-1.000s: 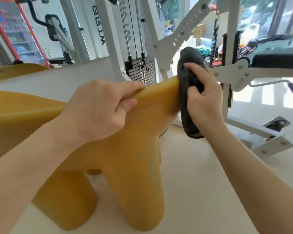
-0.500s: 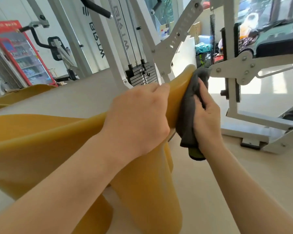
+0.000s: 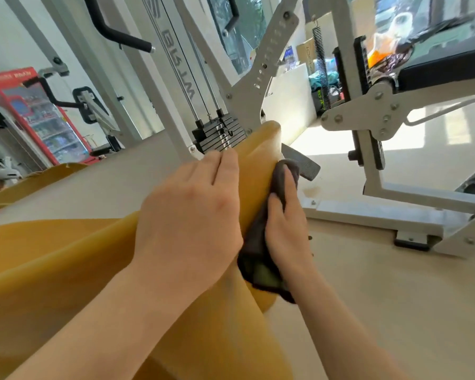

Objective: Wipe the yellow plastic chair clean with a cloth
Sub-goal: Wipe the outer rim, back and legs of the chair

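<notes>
Right hand (image 3: pixel 285 229) is clamping the dark cloth (image 3: pixel 258 267) against the right flank of the yellow chair (image 3: pixel 66 256), just below its raised tip, fingers curled round the fabric. Left hand (image 3: pixel 192 215) is pressing on the chair's top ridge, fingers straight and together, bracing it. Wiping well probably means firm, overlapping strokes toward the tip while the brace is stopping the light plastic from sliding.

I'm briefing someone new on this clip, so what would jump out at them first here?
The big yellow plastic chair fills the lower left, its raised end reaching up to centre frame. There, the left hand rests on it while the right hand grips a dark grey cloth pressed against its right side. Behind stands a white weight machine, with a red drinks fridge far left.
</notes>
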